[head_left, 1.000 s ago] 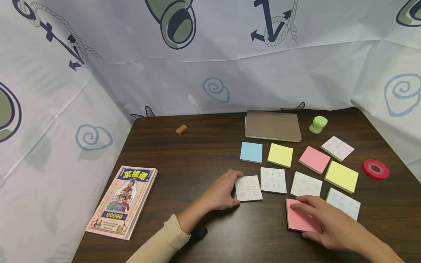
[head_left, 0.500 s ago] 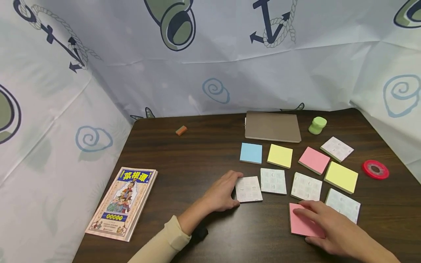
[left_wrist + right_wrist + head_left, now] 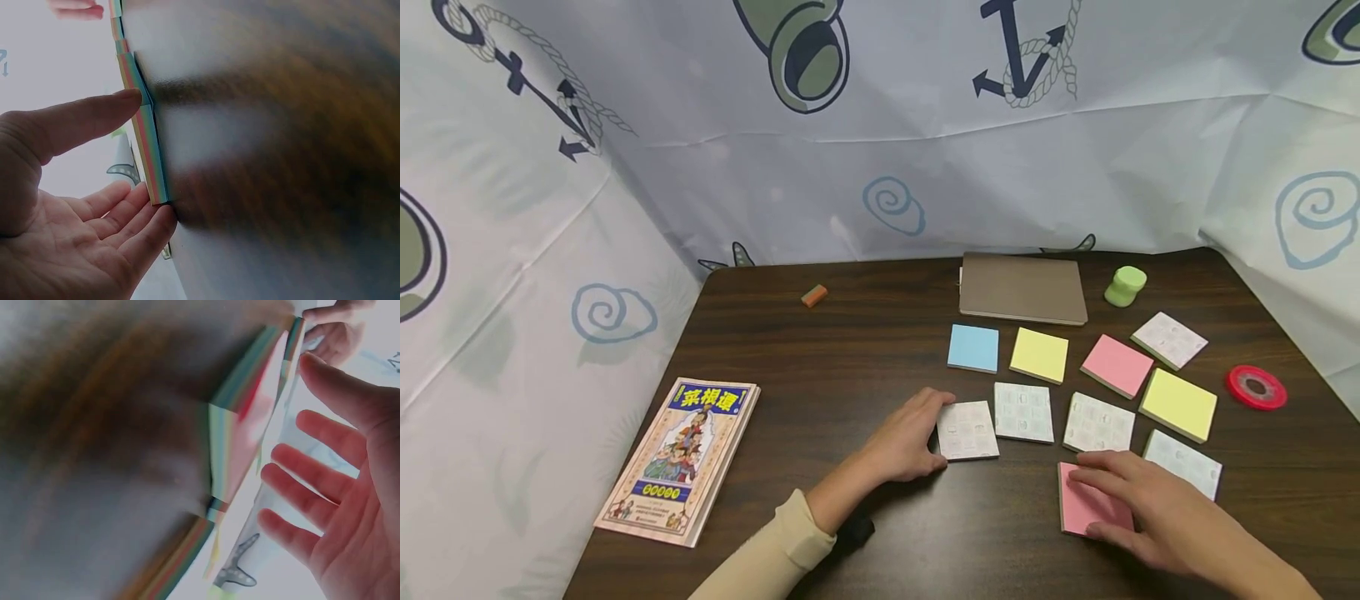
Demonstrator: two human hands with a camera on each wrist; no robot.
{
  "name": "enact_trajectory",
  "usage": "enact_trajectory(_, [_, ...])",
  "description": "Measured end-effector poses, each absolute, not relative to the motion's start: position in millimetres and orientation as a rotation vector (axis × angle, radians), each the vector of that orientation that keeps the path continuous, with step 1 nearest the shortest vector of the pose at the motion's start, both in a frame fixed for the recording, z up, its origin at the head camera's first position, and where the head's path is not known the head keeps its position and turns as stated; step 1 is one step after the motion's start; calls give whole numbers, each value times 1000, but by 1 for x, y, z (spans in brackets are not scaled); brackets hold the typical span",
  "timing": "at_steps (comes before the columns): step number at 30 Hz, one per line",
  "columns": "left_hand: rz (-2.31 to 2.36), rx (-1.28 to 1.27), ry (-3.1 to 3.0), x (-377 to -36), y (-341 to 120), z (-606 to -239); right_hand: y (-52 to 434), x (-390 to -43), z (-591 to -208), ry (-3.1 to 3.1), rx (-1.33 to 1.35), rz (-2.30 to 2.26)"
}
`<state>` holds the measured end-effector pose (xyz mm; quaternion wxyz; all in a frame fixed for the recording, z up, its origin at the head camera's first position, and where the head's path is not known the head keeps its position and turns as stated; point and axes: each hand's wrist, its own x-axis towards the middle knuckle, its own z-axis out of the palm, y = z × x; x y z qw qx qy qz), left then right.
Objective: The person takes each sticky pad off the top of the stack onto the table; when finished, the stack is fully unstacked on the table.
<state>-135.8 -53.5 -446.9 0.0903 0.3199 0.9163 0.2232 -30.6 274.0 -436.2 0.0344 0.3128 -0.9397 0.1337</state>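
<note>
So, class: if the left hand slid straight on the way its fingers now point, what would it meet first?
The left hand points right, fingertips already at the edge of a white patterned pad. Going on, it would push that pad first, probably into the next white pad beside it; the gap between them looks small.

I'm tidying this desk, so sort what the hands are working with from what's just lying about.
In use: left hand on white pad; right hand on pink pad; other sticky pads.

Lying about: book, notebook, eraser, green tape holder, red tape roll.
</note>
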Motion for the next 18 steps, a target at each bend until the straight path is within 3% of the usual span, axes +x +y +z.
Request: enact_trajectory(18, [779,900,2677,-133,-55,-448,265,-89,-402,-2820,856,514])
